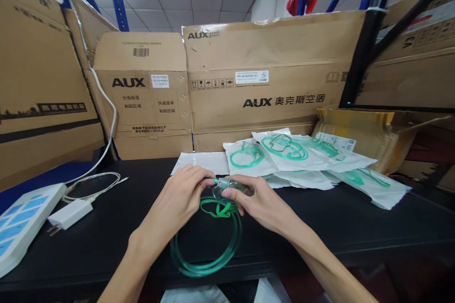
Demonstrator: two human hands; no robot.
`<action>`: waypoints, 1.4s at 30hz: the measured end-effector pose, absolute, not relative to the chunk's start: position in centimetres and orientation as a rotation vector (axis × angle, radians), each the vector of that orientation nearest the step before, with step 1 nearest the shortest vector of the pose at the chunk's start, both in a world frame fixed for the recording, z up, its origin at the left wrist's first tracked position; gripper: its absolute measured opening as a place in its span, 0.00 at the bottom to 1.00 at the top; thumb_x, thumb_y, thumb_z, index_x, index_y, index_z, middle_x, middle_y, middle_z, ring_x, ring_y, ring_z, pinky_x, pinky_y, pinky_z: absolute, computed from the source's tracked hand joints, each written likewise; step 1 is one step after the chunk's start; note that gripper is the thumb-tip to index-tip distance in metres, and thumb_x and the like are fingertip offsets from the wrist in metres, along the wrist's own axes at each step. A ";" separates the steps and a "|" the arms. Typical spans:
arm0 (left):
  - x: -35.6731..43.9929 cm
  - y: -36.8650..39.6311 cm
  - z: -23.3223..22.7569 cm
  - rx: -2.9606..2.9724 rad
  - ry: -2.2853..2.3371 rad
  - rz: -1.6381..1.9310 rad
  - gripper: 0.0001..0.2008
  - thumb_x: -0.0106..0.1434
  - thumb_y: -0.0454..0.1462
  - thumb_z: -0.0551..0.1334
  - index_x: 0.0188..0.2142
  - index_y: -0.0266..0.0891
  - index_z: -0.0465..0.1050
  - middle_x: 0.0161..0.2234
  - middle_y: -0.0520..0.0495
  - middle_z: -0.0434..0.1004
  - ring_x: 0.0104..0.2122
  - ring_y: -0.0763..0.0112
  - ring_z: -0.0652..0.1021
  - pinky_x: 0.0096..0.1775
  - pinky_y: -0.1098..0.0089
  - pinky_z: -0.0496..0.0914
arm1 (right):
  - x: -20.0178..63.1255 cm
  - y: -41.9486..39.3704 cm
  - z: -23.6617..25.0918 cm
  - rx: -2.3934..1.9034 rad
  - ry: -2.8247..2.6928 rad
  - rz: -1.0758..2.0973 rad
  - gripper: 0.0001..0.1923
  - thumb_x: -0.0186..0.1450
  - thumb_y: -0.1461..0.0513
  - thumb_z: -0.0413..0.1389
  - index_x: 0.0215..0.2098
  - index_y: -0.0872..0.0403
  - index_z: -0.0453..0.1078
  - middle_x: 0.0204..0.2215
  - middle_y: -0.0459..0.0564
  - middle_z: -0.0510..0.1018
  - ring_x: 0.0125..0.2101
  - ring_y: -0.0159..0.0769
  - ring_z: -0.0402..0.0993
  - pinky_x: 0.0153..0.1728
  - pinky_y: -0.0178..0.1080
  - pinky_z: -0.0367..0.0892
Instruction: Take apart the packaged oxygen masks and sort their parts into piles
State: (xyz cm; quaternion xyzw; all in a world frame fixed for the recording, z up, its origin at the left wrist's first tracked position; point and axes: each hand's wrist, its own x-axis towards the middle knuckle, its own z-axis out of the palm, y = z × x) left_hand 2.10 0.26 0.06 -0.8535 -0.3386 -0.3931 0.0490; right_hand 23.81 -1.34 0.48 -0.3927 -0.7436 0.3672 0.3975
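Observation:
My right hand (261, 201) is closed around a clear plastic oxygen mask (219, 192), fingers over its body. My left hand (188, 188) pinches the end of the green tubing (204, 269) at the mask's connector (223, 182). Whether the tube end is seated in the connector I cannot tell. Below my hands the tubing hangs in a coiled loop over the black tabletop (284, 241). A bright green elastic strap (222, 210) dangles from the mask. Behind my right hand lie several white packets (284, 151) with green tubing inside.
At the left are a white power strip (33, 222), a charger plug (71, 213) and a coiled white cable (95, 182). Large cardboard panels (256, 61) stand along the back. An opened carton (373, 137) sits at the right behind the packets.

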 end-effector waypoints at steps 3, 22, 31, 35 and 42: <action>2.3 0.1 0.0 -2.585 -1.036 -1.192 0.09 0.73 0.28 0.56 0.44 0.41 0.73 0.38 0.51 0.76 0.39 0.67 0.74 0.42 0.66 0.64 | 23.9 -1.3 0.3 -1.020 -1.876 0.891 0.13 0.68 0.53 0.60 0.37 0.56 0.74 0.22 0.40 0.67 0.22 0.28 0.61 0.24 0.34 0.56; 2.3 -0.3 0.3 -2.654 -1.172 -1.123 0.09 0.71 0.28 0.58 0.38 0.42 0.74 0.33 0.54 0.77 0.35 0.69 0.75 0.40 0.68 0.64 | 23.7 -1.0 -0.8 -0.923 -2.051 0.268 0.12 0.70 0.64 0.59 0.50 0.51 0.79 0.53 0.51 0.82 0.53 0.44 0.79 0.53 0.40 0.71; 2.4 0.1 0.1 -2.785 -1.275 -1.125 0.09 0.75 0.34 0.55 0.44 0.44 0.74 0.41 0.53 0.79 0.42 0.68 0.77 0.45 0.70 0.65 | 24.5 0.1 -0.9 -0.961 -2.097 0.217 0.20 0.68 0.61 0.64 0.58 0.51 0.75 0.53 0.51 0.82 0.54 0.45 0.77 0.57 0.44 0.70; 2.1 -0.4 0.7 -2.897 -1.362 -1.118 0.11 0.76 0.37 0.54 0.41 0.45 0.76 0.39 0.55 0.81 0.41 0.70 0.78 0.46 0.72 0.65 | 25.4 0.2 -0.8 -0.863 -2.169 0.078 0.22 0.69 0.63 0.63 0.60 0.49 0.73 0.57 0.52 0.79 0.57 0.43 0.75 0.58 0.43 0.71; 1.3 -0.4 0.8 -2.988 -1.394 -1.040 0.16 0.76 0.43 0.54 0.37 0.43 0.78 0.37 0.52 0.82 0.39 0.66 0.78 0.44 0.69 0.67 | 25.4 0.3 -0.7 -0.745 -2.208 -0.172 0.22 0.71 0.64 0.60 0.62 0.49 0.71 0.60 0.56 0.76 0.58 0.46 0.75 0.58 0.49 0.73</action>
